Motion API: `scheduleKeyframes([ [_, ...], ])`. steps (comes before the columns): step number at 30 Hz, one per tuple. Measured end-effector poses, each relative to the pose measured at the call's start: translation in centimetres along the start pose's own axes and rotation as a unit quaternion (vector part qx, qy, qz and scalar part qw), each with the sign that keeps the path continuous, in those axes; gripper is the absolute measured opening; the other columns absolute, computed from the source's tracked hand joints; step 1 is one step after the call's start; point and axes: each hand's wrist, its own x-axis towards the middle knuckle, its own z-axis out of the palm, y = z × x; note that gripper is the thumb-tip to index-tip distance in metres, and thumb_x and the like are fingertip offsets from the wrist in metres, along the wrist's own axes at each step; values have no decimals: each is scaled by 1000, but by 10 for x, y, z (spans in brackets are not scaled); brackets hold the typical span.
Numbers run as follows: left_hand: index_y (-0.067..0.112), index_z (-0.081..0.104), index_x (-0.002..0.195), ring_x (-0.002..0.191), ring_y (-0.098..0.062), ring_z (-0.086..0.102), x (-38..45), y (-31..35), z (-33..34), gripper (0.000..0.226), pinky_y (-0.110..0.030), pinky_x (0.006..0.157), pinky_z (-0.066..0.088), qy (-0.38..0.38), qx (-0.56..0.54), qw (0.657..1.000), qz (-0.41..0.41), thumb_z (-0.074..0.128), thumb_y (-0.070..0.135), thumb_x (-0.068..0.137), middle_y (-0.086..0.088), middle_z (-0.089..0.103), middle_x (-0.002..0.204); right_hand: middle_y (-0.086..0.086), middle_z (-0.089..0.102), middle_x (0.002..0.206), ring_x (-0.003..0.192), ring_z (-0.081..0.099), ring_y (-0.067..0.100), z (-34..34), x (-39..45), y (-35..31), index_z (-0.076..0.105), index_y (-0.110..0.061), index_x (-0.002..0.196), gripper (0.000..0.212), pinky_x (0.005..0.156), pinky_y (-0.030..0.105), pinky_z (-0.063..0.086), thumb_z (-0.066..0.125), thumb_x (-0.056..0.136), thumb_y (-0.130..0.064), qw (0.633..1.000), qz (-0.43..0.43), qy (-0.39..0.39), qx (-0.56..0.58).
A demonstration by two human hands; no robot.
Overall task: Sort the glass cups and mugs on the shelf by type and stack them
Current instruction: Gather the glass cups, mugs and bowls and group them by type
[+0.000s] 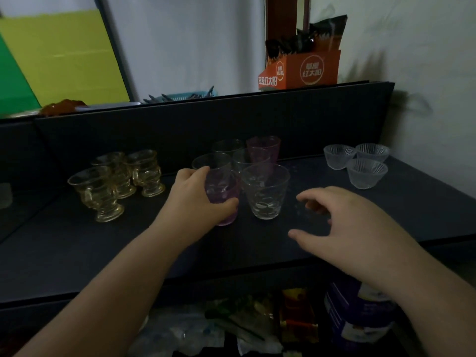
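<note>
Sorting looks mostly done; stacking step starts on the tumbler cluster at shelf [386,217] centre.

Left hand [198,199] grips a purple tumbler [224,195] round its side, fingers and thumb curled on the glass. Its base seems on or just off the shelf; can't tell which. Right hand [342,222] holds nothing: fingers loosely curled and spread, hovering just above the shelf at about 4 o'clock from the clear tumbler [265,194].

Layout:
- Amber mugs [116,181]: three, grouped at 9 o'clock from the tumblers, unstacked.
- Tumblers: the purple one in hand and the clear one side by side in front. Behind them at 12 o'clock, three more clear ones [251,159] and a pink one [264,148], packed close. Glass overlaps, so exact touching is hard to read.
- Ribbed bowls [367,172]: three, at 2 o'clock near the wall, unstacked.

Judgement: nothing is nested yet, so the task is early in the stack phase.

Next move likely needs:
- Lift the purple tumbler straight up clear of its neighbours.
- Right hand steadies the receiving glass, probably the clear front one.
- Lower it in on axis.

Risks:
- Tight spacing: a tilted lift could knock the back row.
- Tapered glass may jam if pushed down hard.
- Dim light makes clear rims hard to see.
</note>
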Motion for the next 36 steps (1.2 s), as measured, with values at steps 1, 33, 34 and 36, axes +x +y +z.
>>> scheduleKeyframes([
  [1, 23, 25, 149, 123, -15, 40, 2, 1, 1, 99, -35, 101, 43, 3, 0, 1000, -3, 73, 58, 70, 3, 25, 143, -26, 51, 112, 102, 52, -3, 0, 0, 0, 51, -43, 132, 63, 85, 22, 49, 65, 73, -61, 1000, -2, -1, -2],
  [33, 23, 28, 150, 144, -13, 16, -153, -194, -167, 81, -24, 110, 14, 88, 275, 957, -19, 50, 63, 83, 4, 23, 157, -22, 50, 119, 111, 49, 2, 121, 41, -221, 49, -39, 134, 57, 88, 27, 45, 60, 82, -61, 979, -201, -22, -25],
  [34, 23, 28, 150, 143, -14, 19, -163, -211, -182, 81, -24, 110, 15, 92, 282, 954, -38, 50, 63, 83, 4, 25, 157, -20, 51, 118, 110, 48, 3, 132, 42, -239, 50, -38, 133, 57, 87, 26, 44, 60, 82, -60, 977, -207, -24, -32],
  [36, 19, 33, 149, 142, -17, 25, -181, -246, -212, 82, -27, 110, 19, 101, 306, 944, -71, 54, 62, 82, 0, 32, 154, -19, 51, 119, 110, 47, 4, 154, 43, -275, 49, -37, 134, 57, 87, 25, 42, 60, 82, -59, 974, -219, -31, -49],
])
